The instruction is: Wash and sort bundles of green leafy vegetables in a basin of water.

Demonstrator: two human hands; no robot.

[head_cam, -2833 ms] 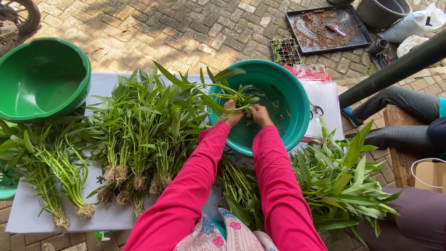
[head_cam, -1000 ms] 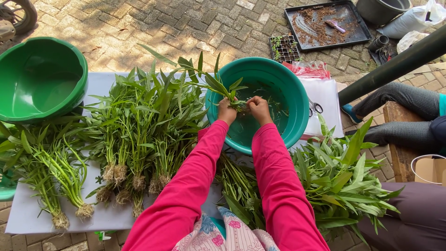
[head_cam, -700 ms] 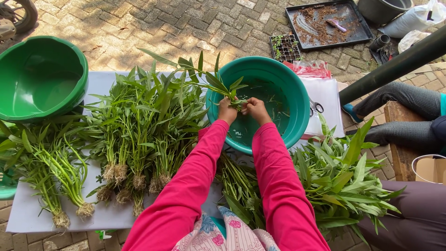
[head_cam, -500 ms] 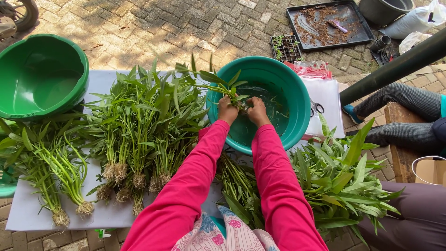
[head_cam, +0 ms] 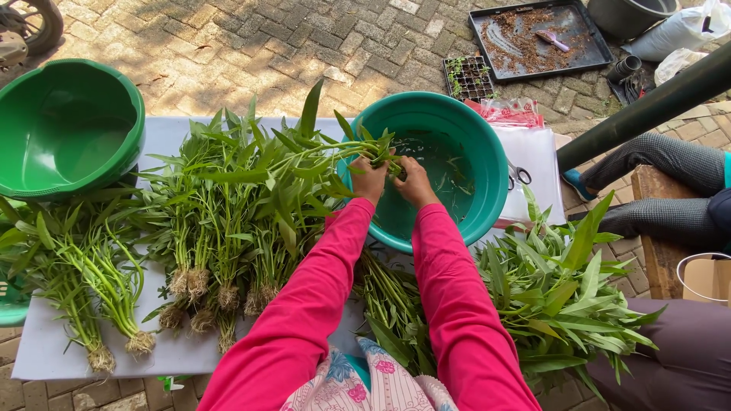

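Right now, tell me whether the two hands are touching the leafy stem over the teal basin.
Touching. The head view shows the left hand and right hand both pinching the leafy stem above the teal basin.

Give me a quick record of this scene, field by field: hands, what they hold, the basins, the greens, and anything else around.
Left hand: grips a leafy green stem over the teal basin
Right hand: on the same stem, beside the left
Teal basin: holds water and loose leaves
Green basin: far left, tilted
Rooted greens: laid in bunches on a white sheet
Loose greens: piled at right
Scissors: right of the teal basin
Black tray: soil and a small scoop
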